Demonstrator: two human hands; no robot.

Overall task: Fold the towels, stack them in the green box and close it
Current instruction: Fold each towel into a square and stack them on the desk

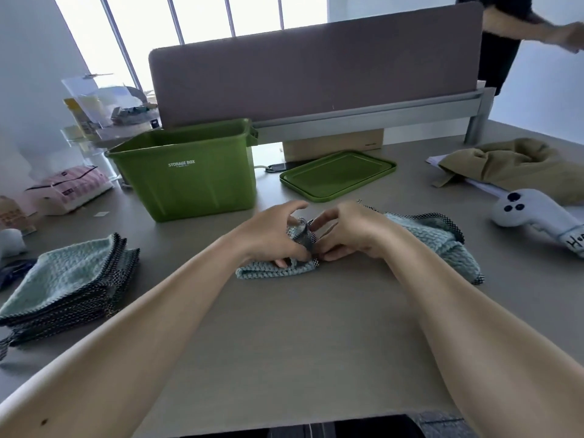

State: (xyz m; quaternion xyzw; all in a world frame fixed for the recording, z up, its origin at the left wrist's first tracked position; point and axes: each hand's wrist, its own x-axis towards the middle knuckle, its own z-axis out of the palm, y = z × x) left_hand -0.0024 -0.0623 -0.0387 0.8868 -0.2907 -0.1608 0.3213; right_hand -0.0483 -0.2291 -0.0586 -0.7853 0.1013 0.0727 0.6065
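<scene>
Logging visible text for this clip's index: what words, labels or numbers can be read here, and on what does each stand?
"STORAGE BOX": white print on the front of the green box; the smaller line beneath is too small to read.
"Ho": handwritten on the white handheld device, rest cut off by the frame edge.
Pink striped pack: label too blurred to read.
Carton at the left edge: red print, unreadable.

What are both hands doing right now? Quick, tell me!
The left hand is closed, pinching the blue towel.
The right hand is closed, pinching the same towel.
</scene>
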